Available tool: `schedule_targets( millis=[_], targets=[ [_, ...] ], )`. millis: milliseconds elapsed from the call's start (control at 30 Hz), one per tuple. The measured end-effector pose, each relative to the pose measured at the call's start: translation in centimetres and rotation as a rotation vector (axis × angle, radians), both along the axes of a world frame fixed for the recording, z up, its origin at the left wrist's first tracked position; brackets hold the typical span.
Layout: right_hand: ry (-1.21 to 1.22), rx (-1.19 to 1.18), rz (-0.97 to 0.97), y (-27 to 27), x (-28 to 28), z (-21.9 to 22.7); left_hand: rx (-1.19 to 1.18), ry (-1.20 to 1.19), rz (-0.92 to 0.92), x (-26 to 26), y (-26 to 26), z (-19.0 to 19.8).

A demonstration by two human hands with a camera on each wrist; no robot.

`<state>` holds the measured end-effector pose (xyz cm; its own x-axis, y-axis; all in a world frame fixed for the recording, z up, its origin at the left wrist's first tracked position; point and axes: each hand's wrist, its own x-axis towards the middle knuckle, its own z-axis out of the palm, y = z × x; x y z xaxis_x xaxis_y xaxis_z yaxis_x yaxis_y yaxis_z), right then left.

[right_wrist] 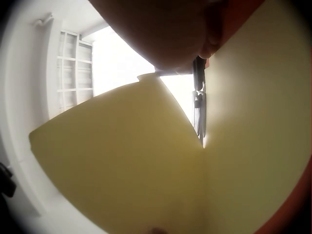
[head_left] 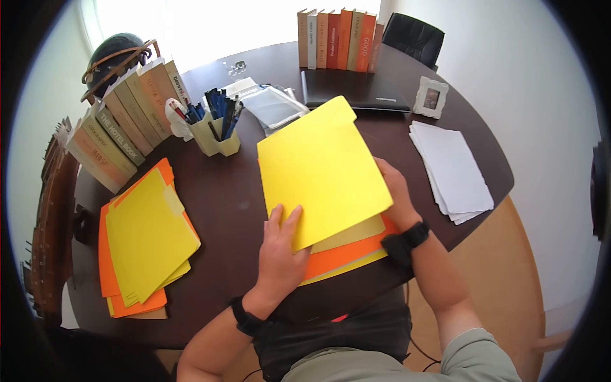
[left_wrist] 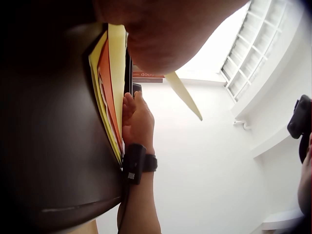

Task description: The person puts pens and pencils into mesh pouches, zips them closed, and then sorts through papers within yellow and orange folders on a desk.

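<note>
A yellow folder (head_left: 321, 175) is tilted up over a stack of folders (head_left: 344, 258) at the desk's near edge. My left hand (head_left: 280, 251) holds its near left edge, two fingers on the upper face and the thumb hidden beneath. Behind the right edge is my right hand (head_left: 396, 188), its fingertips covered by the folder in the head view. The left wrist view has the right hand (left_wrist: 139, 122) beside the stack, fingers bent near its edge; I cannot tell whether they grip it. Seen from the right wrist, the raised cover (right_wrist: 131, 156) stands away from the pale yellow sheet (right_wrist: 258, 117) below.
Left on the desk lies a pile of yellow and orange folders (head_left: 143, 235). Beyond stand a pen holder (head_left: 216, 137), a row of books (head_left: 121, 121), a closed laptop (head_left: 353, 92) and upright books (head_left: 337, 39). White papers (head_left: 450, 169) and a picture frame (head_left: 431, 97) are on the right.
</note>
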<state>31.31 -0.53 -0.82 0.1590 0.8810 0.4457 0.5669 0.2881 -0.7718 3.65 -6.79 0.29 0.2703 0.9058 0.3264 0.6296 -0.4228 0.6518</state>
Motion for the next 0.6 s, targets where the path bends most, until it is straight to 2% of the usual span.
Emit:
schedule_targets(
  millis=[133,300,433,533,600],
  targets=[
    [0.374,-0.112,0.1,0.4,0.9,-1.1,0.019,0.075,-0.015,0.1,0.0,-0.1],
    [0.603,-0.24,0.075,-1.1,0.2,2.4,0.019,0.116,-0.044,0.0,0.0,-0.1],
    [0.997,-0.267,0.155,-1.1,0.7,2.2,0.025,0.137,-0.049,0.1,0.1,-0.1],
    [1.062,-0.319,0.269,-1.7,0.4,3.2,0.028,0.137,-0.047,0.2,0.1,0.1],
    [0.94,-0.403,0.338,-1.7,0.8,3.1,0.033,0.133,-0.044,0.3,0.1,0.1]
  ],
)
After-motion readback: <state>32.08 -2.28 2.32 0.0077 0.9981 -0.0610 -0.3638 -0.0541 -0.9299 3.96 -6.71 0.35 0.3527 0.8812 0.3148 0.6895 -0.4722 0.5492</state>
